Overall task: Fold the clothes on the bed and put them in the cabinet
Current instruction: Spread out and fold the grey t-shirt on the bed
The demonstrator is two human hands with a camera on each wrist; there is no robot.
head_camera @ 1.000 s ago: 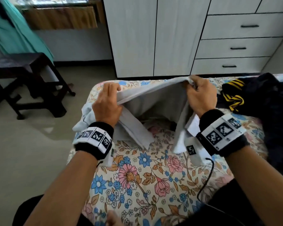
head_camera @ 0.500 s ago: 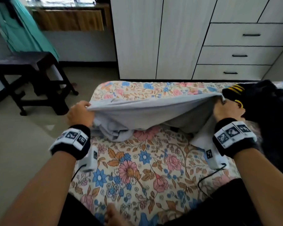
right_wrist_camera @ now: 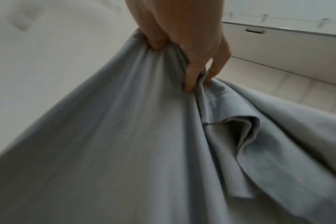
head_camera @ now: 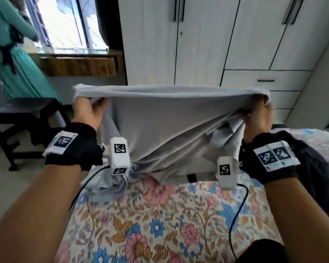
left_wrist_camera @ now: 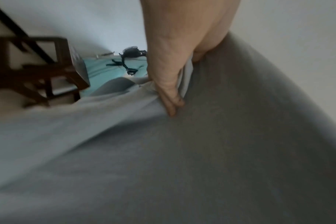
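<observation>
left hand (head_camera: 87, 112) grips left end of grey garment (head_camera: 165, 126) | right hand (head_camera: 258, 118) grips right end | garment hangs stretched between them, lower part on bed (head_camera: 160, 224) | cabinet (head_camera: 207, 40) behind

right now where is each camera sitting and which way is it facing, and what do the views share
Head: worn on the head, facing forward and down over the bed toward the cabinet; both forearms, the left hand and right hand show, holding up the grey garment.
Left wrist: on the left wrist, looking along the hand at the fingers pinching the cloth; a dark wooden stool sits behind.
Right wrist: on the right wrist, looking along the fingers bunching the cloth, drawers beyond.
Shared: all three see the grey garment; head and left wrist both see the stool.
</observation>
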